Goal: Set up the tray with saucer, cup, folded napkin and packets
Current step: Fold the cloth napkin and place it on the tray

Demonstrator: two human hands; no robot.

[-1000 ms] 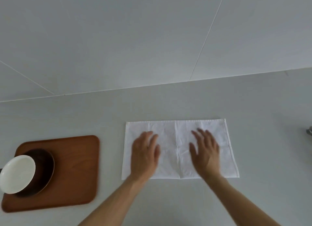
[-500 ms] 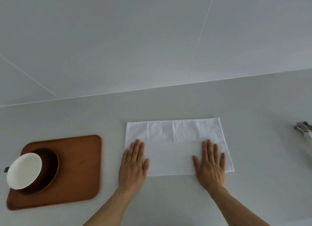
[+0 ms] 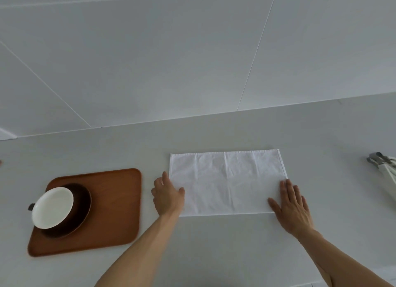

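Observation:
A white cloth napkin (image 3: 227, 181), folded into a wide rectangle, lies flat on the white counter. My left hand (image 3: 168, 197) is at its left edge, with the thumb on top of the cloth and the fingers curled around the edge. My right hand (image 3: 291, 207) rests flat with spread fingers on the napkin's near right corner. To the left lies a brown wooden tray (image 3: 120, 203). It carries a dark brown saucer (image 3: 83, 203), and a white cup (image 3: 53, 207) with a dark handle stands on that saucer.
White packet-like items with a grey end (image 3: 383, 166) lie at the right edge of the counter. A white tiled wall (image 3: 192, 61) rises behind the counter. Bare counter lies between the tray and the napkin.
Both hands slid apart from the napkin's middle to its ends. My left hand went from lying flat to curling around the left edge. The right hand stays flat at the near right corner.

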